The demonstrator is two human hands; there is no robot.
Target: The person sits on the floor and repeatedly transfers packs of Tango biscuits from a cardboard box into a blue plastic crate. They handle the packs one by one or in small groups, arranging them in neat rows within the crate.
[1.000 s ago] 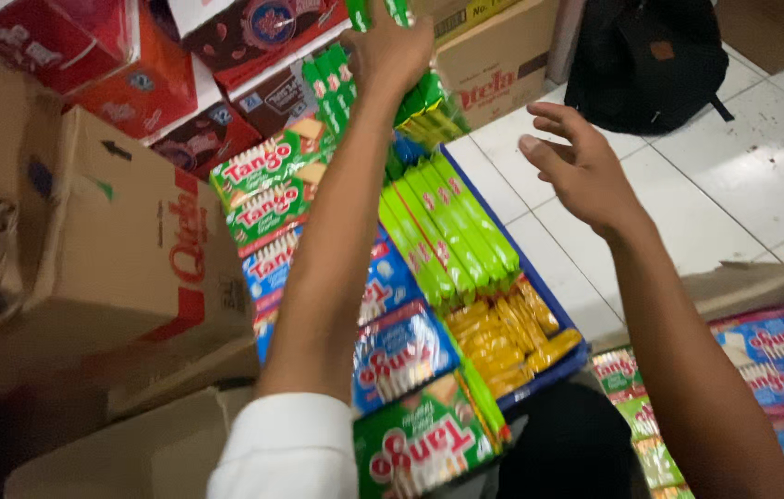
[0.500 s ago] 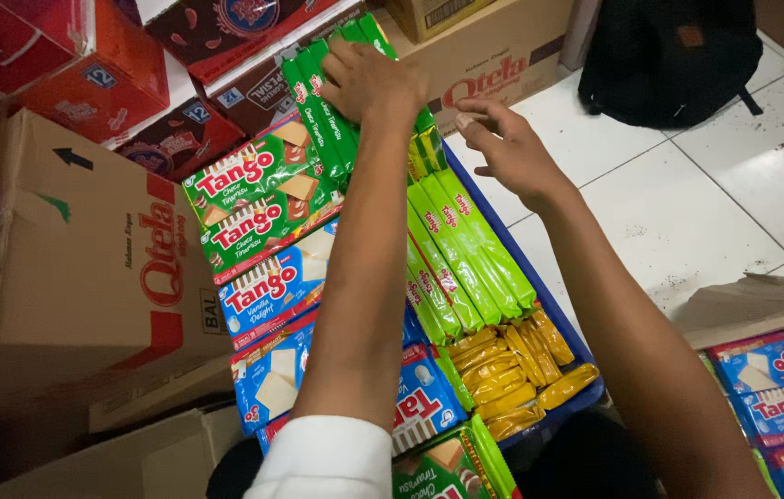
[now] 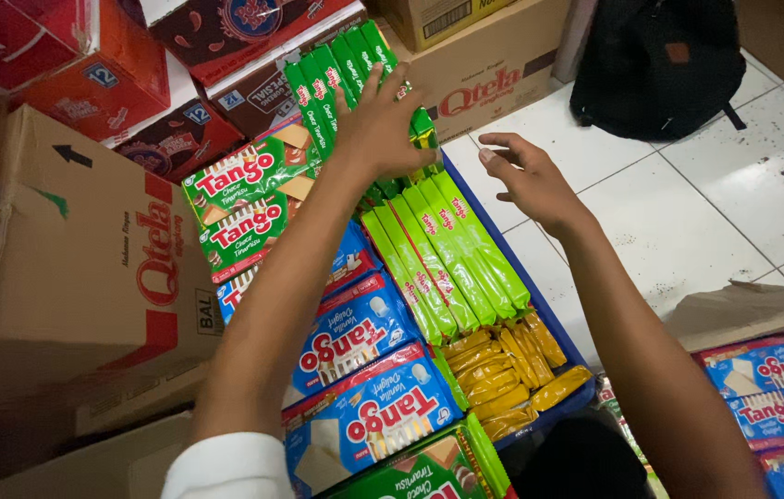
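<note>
White tiled floor (image 3: 688, 222), speckled with dirt. On it: black backpack (image 3: 655, 60) at the top, brown cardboard boxes (image 3: 494, 79) beside it, blue tray (image 3: 549, 323) packed with snack packs, torn cardboard flap (image 3: 743, 310) at right.

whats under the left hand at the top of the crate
The left hand lies flat on a row of long green wafer packs at the far end of the blue crate. The packs under the palm are covered, and so is whatever lies beneath them.
</note>
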